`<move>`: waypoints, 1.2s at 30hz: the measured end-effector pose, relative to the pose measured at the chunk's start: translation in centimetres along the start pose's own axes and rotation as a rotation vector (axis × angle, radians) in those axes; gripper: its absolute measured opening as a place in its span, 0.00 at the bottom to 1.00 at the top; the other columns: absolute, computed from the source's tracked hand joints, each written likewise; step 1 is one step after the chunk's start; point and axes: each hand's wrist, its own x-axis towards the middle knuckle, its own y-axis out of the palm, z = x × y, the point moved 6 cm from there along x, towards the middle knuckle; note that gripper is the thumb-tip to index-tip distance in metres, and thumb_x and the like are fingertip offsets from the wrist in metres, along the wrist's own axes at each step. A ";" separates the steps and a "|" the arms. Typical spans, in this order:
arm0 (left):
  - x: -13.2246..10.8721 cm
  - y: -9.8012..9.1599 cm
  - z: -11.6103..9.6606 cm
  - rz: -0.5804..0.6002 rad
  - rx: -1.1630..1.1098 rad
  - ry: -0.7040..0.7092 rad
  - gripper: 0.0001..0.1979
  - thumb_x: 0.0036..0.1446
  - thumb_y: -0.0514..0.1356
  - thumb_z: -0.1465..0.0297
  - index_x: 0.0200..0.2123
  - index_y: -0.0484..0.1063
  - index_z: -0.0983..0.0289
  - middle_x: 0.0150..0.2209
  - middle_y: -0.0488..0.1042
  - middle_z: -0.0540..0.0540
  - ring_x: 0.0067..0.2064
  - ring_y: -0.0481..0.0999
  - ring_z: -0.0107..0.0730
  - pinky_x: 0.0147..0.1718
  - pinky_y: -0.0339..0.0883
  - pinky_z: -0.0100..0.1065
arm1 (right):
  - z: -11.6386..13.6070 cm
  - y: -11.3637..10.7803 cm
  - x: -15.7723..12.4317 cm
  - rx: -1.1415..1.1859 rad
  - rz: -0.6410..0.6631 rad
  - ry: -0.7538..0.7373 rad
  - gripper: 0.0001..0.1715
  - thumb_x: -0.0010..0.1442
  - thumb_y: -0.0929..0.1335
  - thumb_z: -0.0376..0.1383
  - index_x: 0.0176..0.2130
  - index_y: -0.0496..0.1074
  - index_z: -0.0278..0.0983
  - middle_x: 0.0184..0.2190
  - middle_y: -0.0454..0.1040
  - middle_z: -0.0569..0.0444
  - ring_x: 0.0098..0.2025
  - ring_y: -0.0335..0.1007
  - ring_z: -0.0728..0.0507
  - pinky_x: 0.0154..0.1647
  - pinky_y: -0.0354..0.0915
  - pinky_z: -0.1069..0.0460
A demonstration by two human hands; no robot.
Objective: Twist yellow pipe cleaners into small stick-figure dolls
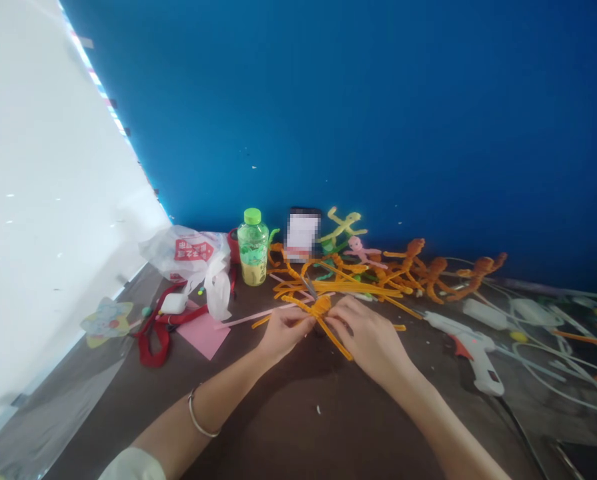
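Between my two hands is an orange pipe-cleaner figure (321, 306) with a coiled, rounded middle and straight strands sticking out. My left hand (287, 329) pinches it from the left, thumb and fingers pressed together. From the right, my right hand (362, 328) closes its fingers on its other side; the fingertips are partly hidden. One strand points down toward me between the hands. Just behind lies a pile of loose orange pipe cleaners (363, 288). Finished-looking orange pipe-cleaner figures (433, 275) rest to the right of the pile.
A green-capped bottle (253, 250) stands behind my left hand, beside a white plastic bag (188, 253). Pink paper (205, 333), a red strap (154, 343) and a white case (173, 304) lie left. A glue gun (471, 350) and tangled cables (553, 360) lie right. A blue wall (353, 113) rises behind.
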 end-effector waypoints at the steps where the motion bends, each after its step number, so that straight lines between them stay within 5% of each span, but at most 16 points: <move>1: 0.0 0.0 -0.2 -0.002 0.006 0.012 0.18 0.50 0.57 0.60 0.19 0.72 0.67 0.18 0.64 0.51 0.24 0.60 0.26 0.25 0.53 0.29 | -0.2 0.0 0.2 0.038 0.015 0.020 0.10 0.56 0.61 0.33 0.26 0.69 0.38 0.29 0.71 0.53 0.29 0.67 0.46 0.27 0.59 0.54; 7: -0.4 0.7 -0.6 0.036 0.053 0.080 0.16 0.52 0.55 0.62 0.27 0.77 0.67 0.24 0.72 0.57 0.28 0.67 0.32 0.29 0.59 0.31 | -1.8 1.4 0.9 0.559 0.334 0.200 0.10 0.53 0.64 0.37 0.30 0.73 0.35 0.28 0.74 0.52 0.31 0.69 0.44 0.29 0.63 0.53; 11: -0.6 0.9 -0.4 0.049 0.086 0.094 0.14 0.51 0.57 0.63 0.28 0.78 0.66 0.24 0.72 0.57 0.27 0.67 0.31 0.27 0.58 0.30 | -2.0 2.2 0.4 0.795 0.601 0.291 0.12 0.53 0.65 0.40 0.31 0.74 0.34 0.21 0.70 0.56 0.21 0.62 0.51 0.17 0.54 0.58; 14: -0.8 0.8 -0.2 0.021 0.087 0.067 0.12 0.47 0.59 0.63 0.25 0.77 0.65 0.22 0.71 0.56 0.26 0.66 0.30 0.26 0.58 0.29 | -2.1 2.4 0.2 0.843 0.661 0.354 0.12 0.50 0.67 0.40 0.28 0.75 0.34 0.17 0.67 0.57 0.17 0.56 0.53 0.13 0.49 0.58; 21: -0.9 0.6 -0.9 -0.043 0.186 0.121 0.12 0.49 0.57 0.65 0.21 0.75 0.64 0.20 0.67 0.53 0.25 0.63 0.29 0.26 0.55 0.29 | -1.8 2.0 1.2 0.706 0.433 0.373 0.07 0.45 0.67 0.35 0.26 0.75 0.35 0.26 0.75 0.56 0.30 0.70 0.45 0.30 0.63 0.54; 26: -0.9 0.0 -1.3 -0.147 0.250 0.155 0.15 0.52 0.54 0.67 0.17 0.71 0.64 0.18 0.64 0.52 0.24 0.60 0.27 0.25 0.51 0.29 | -0.9 1.1 1.3 0.398 0.149 0.336 0.09 0.46 0.67 0.36 0.20 0.73 0.35 0.21 0.74 0.54 0.26 0.69 0.45 0.23 0.60 0.55; 30: -0.8 -0.7 -1.3 -0.234 0.262 0.141 0.16 0.52 0.54 0.66 0.14 0.68 0.65 0.16 0.59 0.49 0.22 0.56 0.25 0.23 0.48 0.29 | 0.1 0.8 1.1 0.163 -0.077 0.295 0.05 0.47 0.67 0.36 0.24 0.73 0.40 0.28 0.76 0.56 0.28 0.71 0.45 0.25 0.60 0.54; 36: -0.6 -1.3 -0.6 -0.305 0.174 0.099 0.17 0.51 0.56 0.65 0.13 0.66 0.65 0.15 0.57 0.48 0.22 0.55 0.25 0.23 0.48 0.30 | 2.3 1.1 0.8 -0.133 -0.264 0.065 0.06 0.53 0.65 0.33 0.27 0.71 0.40 0.28 0.74 0.56 0.27 0.69 0.48 0.25 0.56 0.54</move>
